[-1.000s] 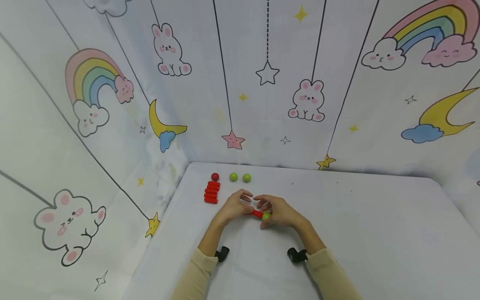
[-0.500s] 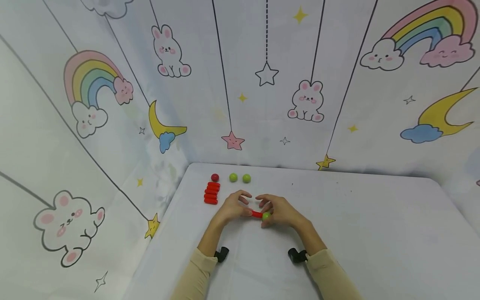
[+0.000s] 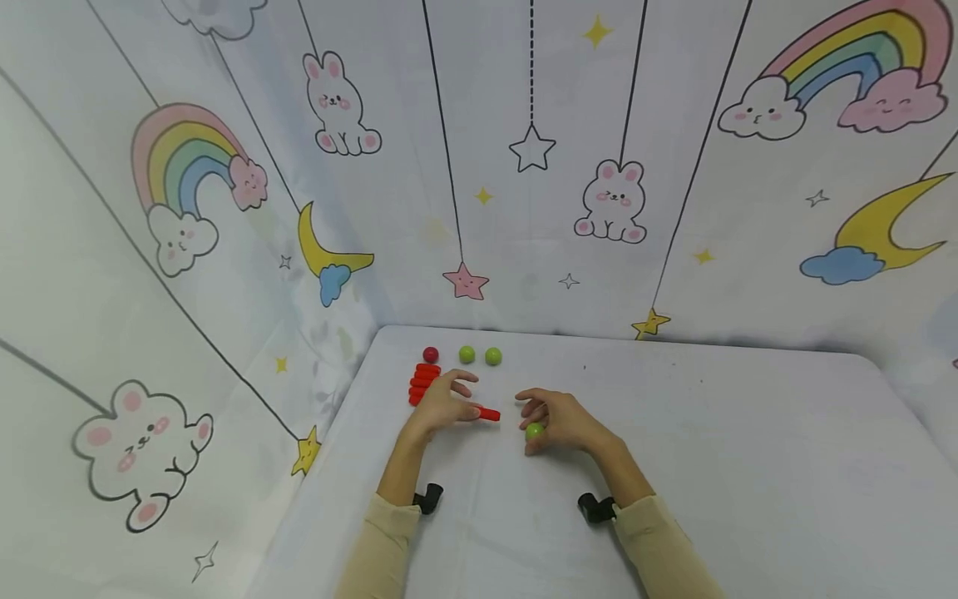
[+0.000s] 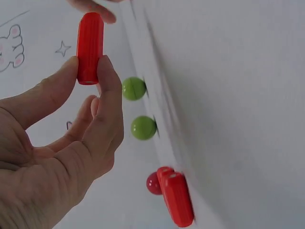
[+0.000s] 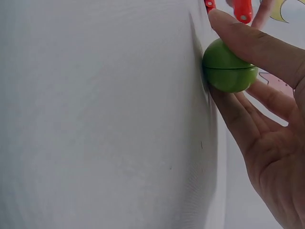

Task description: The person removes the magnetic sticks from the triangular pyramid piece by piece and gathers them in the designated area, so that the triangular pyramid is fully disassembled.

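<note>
Between thumb and index finger, my left hand (image 3: 440,406) pinches a short red ridged rod (image 4: 90,47). It appears lifted in the left wrist view, its far end pointing toward the right side. My right hand (image 3: 566,420) holds a glossy green ball (image 5: 229,67) with a seam round its middle, the thumb on one side and fingers on the other, low at the white tabletop. A gap separates the rod from this ball in the head view. Several more red rods (image 3: 424,379) lie in a row just beyond the left hand, which partly covers them.
Behind the rods sits a dark red ball (image 3: 430,354). To its right are two more green balls, one (image 3: 467,354) beside the other (image 3: 493,356). A printed fabric backdrop (image 3: 524,287) rises behind the white table (image 3: 711,449).
My left hand has drawn away to the left with the red rod, whose end was at the green ball before. The right hand stays nearly in place with the ball.
</note>
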A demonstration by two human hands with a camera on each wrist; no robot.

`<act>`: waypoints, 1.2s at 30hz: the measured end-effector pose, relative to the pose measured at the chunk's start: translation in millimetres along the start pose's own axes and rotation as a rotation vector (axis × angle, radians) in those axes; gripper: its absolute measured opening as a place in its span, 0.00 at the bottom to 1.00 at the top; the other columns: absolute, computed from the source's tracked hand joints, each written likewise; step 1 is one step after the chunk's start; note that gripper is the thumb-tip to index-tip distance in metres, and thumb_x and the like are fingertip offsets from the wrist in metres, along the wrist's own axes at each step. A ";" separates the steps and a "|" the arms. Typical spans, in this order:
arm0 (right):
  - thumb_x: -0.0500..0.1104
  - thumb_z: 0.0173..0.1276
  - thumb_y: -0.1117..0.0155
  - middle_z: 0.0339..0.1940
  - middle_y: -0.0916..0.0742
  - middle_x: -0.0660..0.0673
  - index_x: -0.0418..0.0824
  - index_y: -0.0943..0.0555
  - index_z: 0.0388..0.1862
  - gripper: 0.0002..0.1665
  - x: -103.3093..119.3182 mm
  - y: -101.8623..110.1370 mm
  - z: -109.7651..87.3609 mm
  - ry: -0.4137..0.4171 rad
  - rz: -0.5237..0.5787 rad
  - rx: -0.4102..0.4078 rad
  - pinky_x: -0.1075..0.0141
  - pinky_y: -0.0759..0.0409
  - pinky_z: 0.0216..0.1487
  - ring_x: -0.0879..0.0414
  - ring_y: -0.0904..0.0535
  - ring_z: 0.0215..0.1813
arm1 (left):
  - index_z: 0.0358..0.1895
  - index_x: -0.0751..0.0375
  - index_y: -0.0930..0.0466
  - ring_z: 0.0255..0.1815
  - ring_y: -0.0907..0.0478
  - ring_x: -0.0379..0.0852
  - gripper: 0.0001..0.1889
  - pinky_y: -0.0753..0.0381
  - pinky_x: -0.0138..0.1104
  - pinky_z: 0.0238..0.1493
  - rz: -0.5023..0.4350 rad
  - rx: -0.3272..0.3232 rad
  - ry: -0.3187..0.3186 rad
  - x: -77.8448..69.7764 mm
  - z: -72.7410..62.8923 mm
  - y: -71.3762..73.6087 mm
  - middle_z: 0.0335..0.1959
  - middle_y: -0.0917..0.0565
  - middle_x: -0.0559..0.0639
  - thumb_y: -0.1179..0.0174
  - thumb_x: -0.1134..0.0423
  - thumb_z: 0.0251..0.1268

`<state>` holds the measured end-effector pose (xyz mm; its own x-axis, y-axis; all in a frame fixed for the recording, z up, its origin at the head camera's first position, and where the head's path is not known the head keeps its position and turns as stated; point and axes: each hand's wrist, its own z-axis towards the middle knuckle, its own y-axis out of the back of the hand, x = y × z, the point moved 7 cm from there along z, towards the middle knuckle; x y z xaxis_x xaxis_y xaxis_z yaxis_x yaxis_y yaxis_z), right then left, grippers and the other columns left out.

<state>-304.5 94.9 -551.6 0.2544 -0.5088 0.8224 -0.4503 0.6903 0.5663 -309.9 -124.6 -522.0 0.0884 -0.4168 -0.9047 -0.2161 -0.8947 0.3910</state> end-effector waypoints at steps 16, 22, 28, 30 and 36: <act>0.38 0.44 0.09 0.51 0.12 0.48 0.40 0.24 0.71 0.53 0.5 1.5 -1.3 0.004 0.012 0.008 0.58 0.18 0.56 0.62 0.14 0.48 | 0.69 0.64 0.26 0.56 0.19 0.59 0.31 0.16 0.40 0.53 -0.062 -0.036 0.013 24.9 -5.5 69.0 0.64 0.23 0.67 0.28 0.70 0.62; 0.39 0.44 0.09 0.50 0.12 0.48 0.39 0.24 0.71 0.53 0.1 1.1 -1.1 0.010 0.014 0.009 0.57 0.18 0.56 0.62 0.14 0.48 | 0.71 0.64 0.28 0.62 0.25 0.60 0.31 0.15 0.41 0.53 -0.039 -0.086 0.071 34.7 -8.9 82.6 0.67 0.25 0.65 0.31 0.69 0.65; 0.39 0.43 0.09 0.50 0.12 0.49 0.40 0.24 0.71 0.53 -0.3 0.3 -1.4 -0.005 0.021 0.005 0.55 0.18 0.58 0.61 0.14 0.48 | 0.73 0.64 0.31 0.62 0.26 0.62 0.32 0.15 0.44 0.56 -0.016 -0.112 0.117 44.3 -9.2 89.8 0.67 0.27 0.67 0.33 0.68 0.67; 0.39 0.43 0.09 0.50 0.12 0.49 0.40 0.24 0.71 0.53 -0.7 0.0 -1.6 -0.009 0.027 0.005 0.54 0.18 0.57 0.61 0.14 0.48 | 0.73 0.64 0.31 0.61 0.25 0.62 0.32 0.16 0.45 0.58 -0.008 -0.111 0.125 47.5 -9.6 91.7 0.67 0.26 0.68 0.33 0.68 0.66; 0.40 0.44 0.09 0.50 0.12 0.49 0.40 0.24 0.71 0.53 -0.2 0.2 -1.8 -0.004 0.019 0.011 0.55 0.18 0.57 0.61 0.14 0.49 | 0.71 0.65 0.27 0.56 0.24 0.61 0.31 0.17 0.45 0.56 0.026 -0.138 0.151 56.2 -11.2 98.8 0.63 0.25 0.68 0.30 0.69 0.64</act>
<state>-303.1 96.1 -551.5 0.2420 -0.4981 0.8327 -0.4644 0.6940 0.5502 -315.4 -238.2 -532.4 0.2316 -0.4505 -0.8622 -0.0860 -0.8923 0.4431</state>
